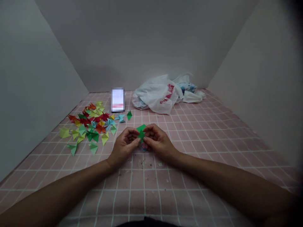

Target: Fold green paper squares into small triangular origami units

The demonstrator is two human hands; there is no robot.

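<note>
A small piece of folded green origami paper [141, 133] is held up between both hands over the middle of the cloth. My left hand [126, 141] pinches its left edge with thumb and fingers. On the other side my right hand [158, 141] grips the right edge, its thumb close to the left thumb. Just below the hands, partly hidden by them, lies a small bluish thing [144, 148] that I cannot make out. Left of my left hand is a pile of folded paper pieces [91, 121] in red, orange, yellow, green and light blue.
An upright phone [117, 99] with a lit, blurred screen stands behind the pile. A white plastic bag [156, 93] with red print sits at the back, beside crumpled white and blue wrapping [189, 88]. Pink checked cloth [201, 138] covers the surface, walled on three sides.
</note>
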